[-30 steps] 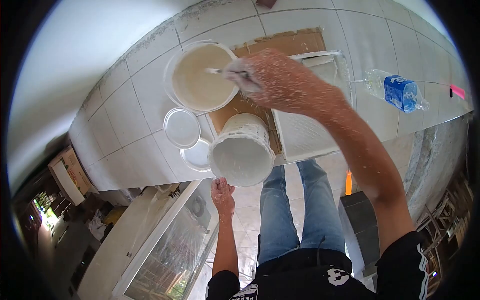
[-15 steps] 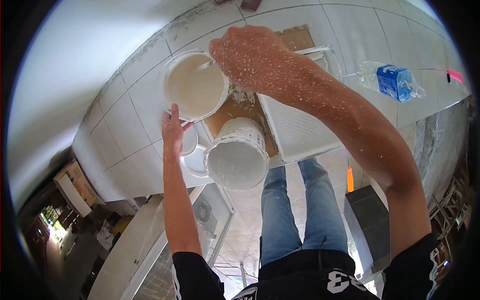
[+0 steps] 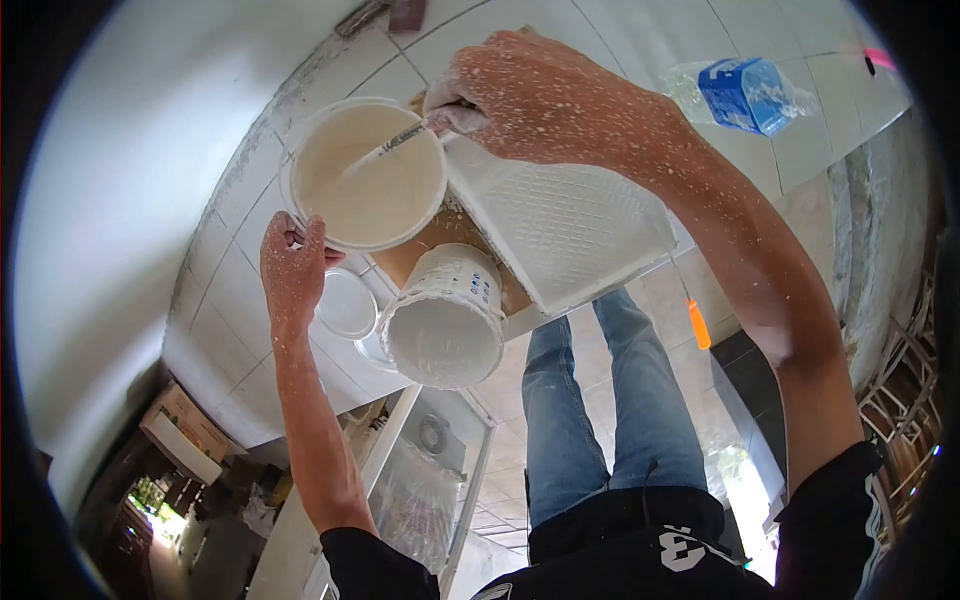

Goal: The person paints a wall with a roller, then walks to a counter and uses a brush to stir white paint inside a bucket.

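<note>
Here, left fingers [image 3: 316,232] at bucket rim [image 3: 383,244].

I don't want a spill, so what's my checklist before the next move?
1. Right grip closed on the stick: ok.
2. Stick's lower end in the pale liquid inside the bucket: ok.
3. Left grip at the bucket's rim: ok.
4. Left grip's firmness of hold: cannot tell.
5. White tub wholly over the counter: not ok, its mouth appears past the edge.
6. Bottle clear of the bucket: ok.
</note>
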